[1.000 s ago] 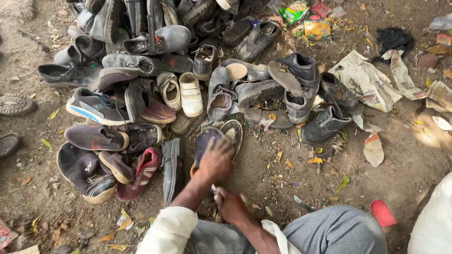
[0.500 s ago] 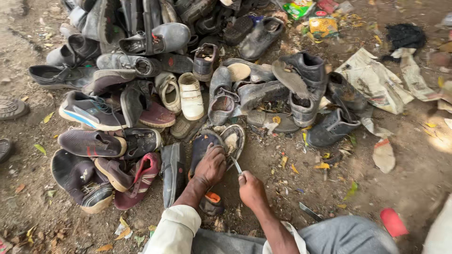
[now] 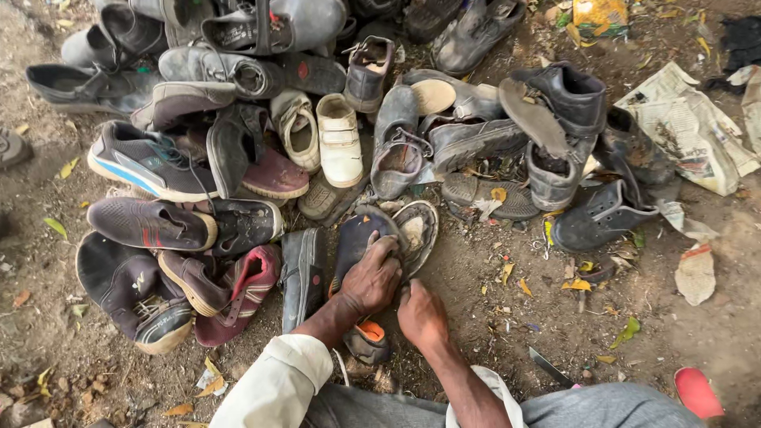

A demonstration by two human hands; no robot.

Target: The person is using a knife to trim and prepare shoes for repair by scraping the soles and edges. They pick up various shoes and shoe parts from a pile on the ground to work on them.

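My left hand [image 3: 372, 277] presses down on a worn dark blue sandal [image 3: 354, 238] lying on the dirt in front of me, fingers spread over its heel end. My right hand [image 3: 420, 315] sits just to the right of it, fingers curled tight and knuckles up, touching the sandal's near edge. The thin tool it pinched a moment ago is hidden under the fist. An orange and grey piece [image 3: 368, 334] lies below my left wrist. A second flat sandal [image 3: 416, 230] lies beside the blue one.
A big heap of old shoes and boots fills the ground ahead, among them a white child's shoe [image 3: 339, 143] and black boots [image 3: 555, 119]. Crumpled newspaper [image 3: 686, 127] lies at the right. A knife blade [image 3: 547, 366] and a red object [image 3: 697, 392] rest near my knee.
My right hand has dropped down and left, close against my left hand, and the thin tool is no longer visible. My left hand stays on the blue sandal.
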